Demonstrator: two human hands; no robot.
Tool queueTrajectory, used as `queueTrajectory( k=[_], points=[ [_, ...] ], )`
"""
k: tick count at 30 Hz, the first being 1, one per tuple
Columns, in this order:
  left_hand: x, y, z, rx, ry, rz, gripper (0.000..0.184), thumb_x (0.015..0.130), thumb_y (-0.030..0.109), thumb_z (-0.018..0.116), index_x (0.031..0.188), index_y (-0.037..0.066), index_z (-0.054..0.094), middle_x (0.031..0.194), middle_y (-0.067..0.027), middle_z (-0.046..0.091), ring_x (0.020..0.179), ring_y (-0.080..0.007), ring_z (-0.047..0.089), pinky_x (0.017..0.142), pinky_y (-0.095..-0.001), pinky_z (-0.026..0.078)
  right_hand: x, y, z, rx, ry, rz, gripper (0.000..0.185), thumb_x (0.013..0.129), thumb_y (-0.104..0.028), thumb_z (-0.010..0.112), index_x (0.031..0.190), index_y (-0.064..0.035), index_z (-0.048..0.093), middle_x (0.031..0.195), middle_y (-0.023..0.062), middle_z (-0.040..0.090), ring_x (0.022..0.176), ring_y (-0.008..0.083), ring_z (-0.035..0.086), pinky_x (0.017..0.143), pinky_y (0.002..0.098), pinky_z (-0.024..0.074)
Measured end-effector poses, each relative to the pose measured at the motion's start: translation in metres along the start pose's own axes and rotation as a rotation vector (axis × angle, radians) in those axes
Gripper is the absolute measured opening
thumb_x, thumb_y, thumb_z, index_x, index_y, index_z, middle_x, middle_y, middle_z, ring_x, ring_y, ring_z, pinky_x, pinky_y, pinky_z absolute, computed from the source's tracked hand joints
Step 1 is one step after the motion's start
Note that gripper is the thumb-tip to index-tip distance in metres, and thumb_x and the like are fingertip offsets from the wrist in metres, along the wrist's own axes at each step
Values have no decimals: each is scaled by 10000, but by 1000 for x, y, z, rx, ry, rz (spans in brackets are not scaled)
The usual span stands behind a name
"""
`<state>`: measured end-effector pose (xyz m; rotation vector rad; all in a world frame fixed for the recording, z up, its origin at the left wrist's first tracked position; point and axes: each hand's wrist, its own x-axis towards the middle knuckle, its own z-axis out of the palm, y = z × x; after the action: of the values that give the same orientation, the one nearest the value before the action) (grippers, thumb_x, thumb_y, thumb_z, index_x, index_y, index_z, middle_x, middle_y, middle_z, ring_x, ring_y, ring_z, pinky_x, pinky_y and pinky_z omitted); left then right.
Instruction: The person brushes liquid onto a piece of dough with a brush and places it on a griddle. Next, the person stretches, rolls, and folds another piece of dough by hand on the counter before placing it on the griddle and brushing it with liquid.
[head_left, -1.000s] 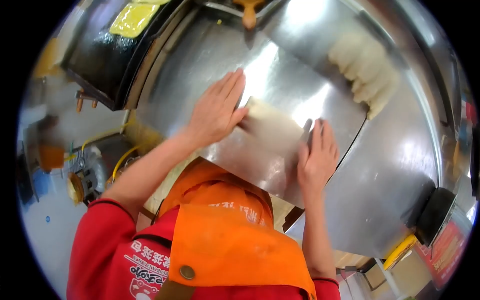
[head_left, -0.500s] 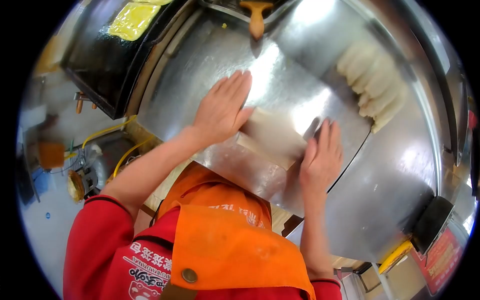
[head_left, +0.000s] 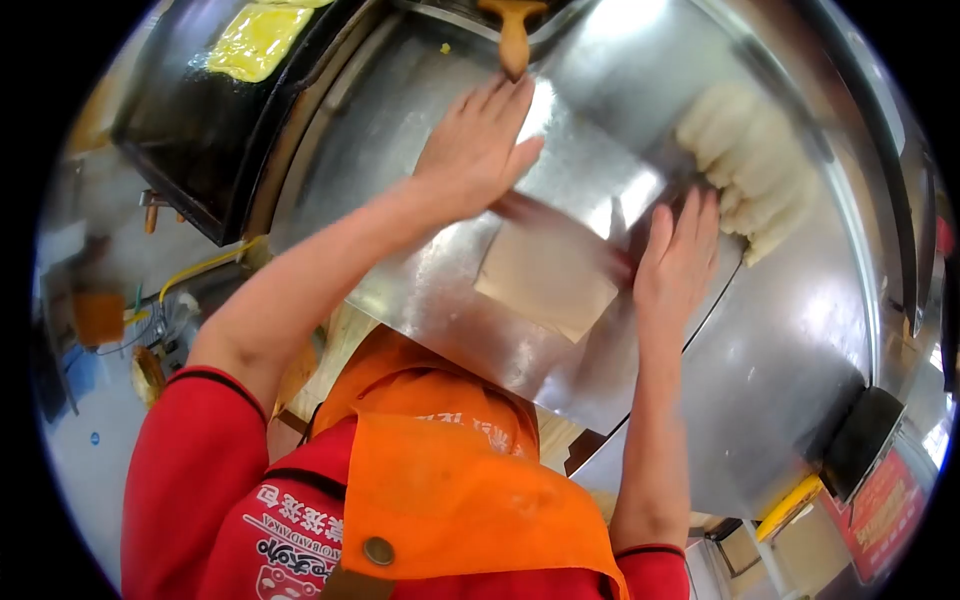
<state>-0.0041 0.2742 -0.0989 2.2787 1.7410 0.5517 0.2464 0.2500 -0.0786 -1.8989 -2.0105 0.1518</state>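
Fingers are stretching out straight, clenching nothing; the left hand (head_left: 470, 158) and right hand (head_left: 677, 262) are spanning a blurring rolling pin (head_left: 568, 232); it is crossing the far edge of a flat dough sheet (head_left: 545, 285), which is lying on the tabletop (head_left: 375, 140).

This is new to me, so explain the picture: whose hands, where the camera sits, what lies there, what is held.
No machine here: these are a person's bare left hand and right hand, seen from a camera on their head, looking forward and down. The hands aren't gripping; they seem to press the ends of a motion-blurred roller at the far edge of a flat dough sheet. That lies on a metal counter. Pale dough pieces lie beside the right fingertips. At left, something yellow lies on a dark griddle.
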Motion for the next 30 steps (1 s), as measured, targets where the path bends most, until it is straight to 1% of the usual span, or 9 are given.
queueTrajectory(
  k=[1,7,11,16,20,23,26,27,30],
  points=[
    [8,2,-9,-10,-78,-19,616,980,357,383,1445,-45,343,1492,-222,376,1413,-377,288,1161,-460,207,-8,2,0,-29,-26,-14,560,948,-367,511,1397,-35,476,1473,185,425,1375,344,383,1108,529,277],
    [-60,-1,-2,30,-92,151,629,968,344,416,1462,-35,321,1513,-212,348,1410,-372,299,1174,-463,190,-77,-21,-16,-96,-197,-49,558,964,-371,498,1391,-13,464,1482,189,405,1363,358,383,1101,540,281],
    [5,4,-7,10,-61,88,622,955,323,432,1462,-23,324,1497,-205,376,1404,-365,312,1179,-459,184,-6,-5,-3,-11,-87,67,591,942,-368,527,1403,-9,445,1494,188,390,1382,351,363,1108,529,279],
    [-66,17,-19,48,-123,200,616,895,303,523,1402,-29,411,1461,-191,428,1360,-377,371,1133,-499,262,-103,-16,-18,-87,-160,-8,591,946,-358,491,1416,-2,438,1486,201,403,1388,361,363,1119,499,262],
    [-31,23,-17,104,-78,227,610,889,303,535,1396,-20,430,1433,-194,456,1322,-379,412,1102,-511,292,-70,-2,-1,104,-45,71,552,967,-344,454,1381,22,471,1464,204,429,1355,384,388,1113,506,267],
    [12,26,-9,165,-10,186,591,965,364,445,1419,-12,405,1493,-190,393,1384,-386,347,1137,-500,249,-26,20,7,82,18,95,528,965,-302,466,1367,41,473,1457,209,434,1331,397,407,1106,511,278],
    [-29,30,-10,129,-102,245,599,970,378,443,1416,-20,405,1488,-196,399,1382,-392,348,1132,-515,243,-60,20,3,55,34,6,519,946,-273,486,1377,17,477,1462,208,431,1350,377,402,1111,510,272],
    [-49,34,-14,75,-92,249,662,853,322,595,1380,-43,431,1425,-200,457,1283,-401,436,1059,-542,317,-84,8,-7,17,-13,7,516,945,-267,483,1379,12,477,1457,208,439,1348,376,408,1107,507,279],
    [-73,44,-30,43,-155,277,669,853,336,607,1381,-38,436,1439,-184,445,1292,-394,424,1066,-537,313,-97,9,-8,18,-58,-12,525,939,-274,487,1382,8,475,1450,205,451,1342,377,418,1101,502,292]
  ],
)
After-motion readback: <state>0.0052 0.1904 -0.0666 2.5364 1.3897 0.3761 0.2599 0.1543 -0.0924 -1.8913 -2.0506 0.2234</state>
